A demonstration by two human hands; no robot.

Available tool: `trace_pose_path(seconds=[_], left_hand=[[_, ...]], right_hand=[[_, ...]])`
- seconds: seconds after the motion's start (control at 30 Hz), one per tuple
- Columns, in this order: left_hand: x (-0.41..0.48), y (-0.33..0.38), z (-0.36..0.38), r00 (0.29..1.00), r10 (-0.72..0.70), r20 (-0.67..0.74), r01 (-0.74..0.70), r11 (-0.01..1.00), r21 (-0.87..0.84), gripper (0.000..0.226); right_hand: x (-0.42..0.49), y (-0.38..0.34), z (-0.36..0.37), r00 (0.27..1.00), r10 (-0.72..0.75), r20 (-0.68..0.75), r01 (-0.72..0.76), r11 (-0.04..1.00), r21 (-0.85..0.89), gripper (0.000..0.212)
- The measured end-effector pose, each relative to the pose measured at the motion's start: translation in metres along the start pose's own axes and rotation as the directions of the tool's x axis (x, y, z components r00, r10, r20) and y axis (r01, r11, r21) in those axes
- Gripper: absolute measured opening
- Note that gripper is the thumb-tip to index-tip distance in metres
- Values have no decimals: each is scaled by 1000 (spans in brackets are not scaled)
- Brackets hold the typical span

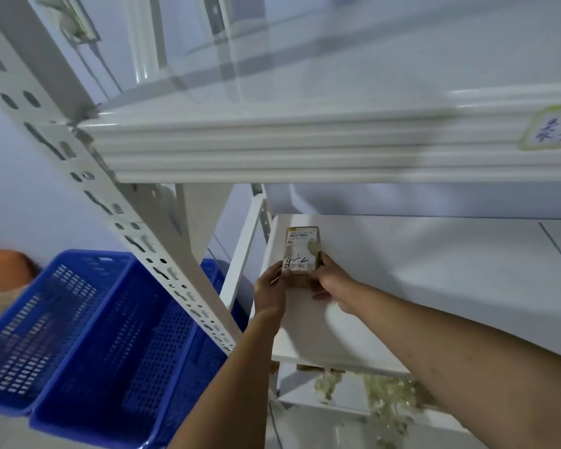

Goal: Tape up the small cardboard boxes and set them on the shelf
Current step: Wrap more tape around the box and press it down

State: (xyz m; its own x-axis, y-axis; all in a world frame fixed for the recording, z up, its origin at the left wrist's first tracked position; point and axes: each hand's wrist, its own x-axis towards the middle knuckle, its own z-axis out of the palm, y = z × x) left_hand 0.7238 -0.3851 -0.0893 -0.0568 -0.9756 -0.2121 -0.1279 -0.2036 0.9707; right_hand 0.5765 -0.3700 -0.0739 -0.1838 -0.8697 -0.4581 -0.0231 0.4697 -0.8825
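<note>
Cardboard box [300, 254] in both hands' [270, 288] [332, 283] grip

Small cardboard box [300, 254] sits on middle shelf board [402, 286], near its left edge. Left hand [270, 293] and right hand [332, 283] grip its near end. Blue crates [94, 335] left of rack upright [136, 222].

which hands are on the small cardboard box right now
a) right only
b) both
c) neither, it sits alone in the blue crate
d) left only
b: the left hand grips the box on its left side and the right hand grips its right side, at the white shelf.
</note>
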Motion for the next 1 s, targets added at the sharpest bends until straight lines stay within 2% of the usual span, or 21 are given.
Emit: trace_pose_path(seconds=[0.2, 0.4, 0.57, 0.83, 1.0], left_hand=[[16, -10, 3, 999, 30, 32, -27, 995, -100, 27], [17, -13, 12, 999, 9, 36, -3, 985, -174, 28], [15, -14, 13, 1000, 6, 26, -2, 987, -160, 28], [19, -19, 13, 1000, -20, 23, 23, 990, -138, 24], [19, -19, 12, 997, -74, 2, 73, 980, -187, 25]], right_hand=[[10, 4, -2, 1000, 8, -16, -8, 1000, 28, 42], [11, 23, -6, 996, -80, -36, 83, 992, 91, 54], [13, 28, -6, 993, -73, -94, 76, 997, 31, 71], [14, 31, -5, 988, -124, -91, 126, 992, 16, 67], [10, 29, -7, 990, -124, -71, 129, 989, 67, 76]])
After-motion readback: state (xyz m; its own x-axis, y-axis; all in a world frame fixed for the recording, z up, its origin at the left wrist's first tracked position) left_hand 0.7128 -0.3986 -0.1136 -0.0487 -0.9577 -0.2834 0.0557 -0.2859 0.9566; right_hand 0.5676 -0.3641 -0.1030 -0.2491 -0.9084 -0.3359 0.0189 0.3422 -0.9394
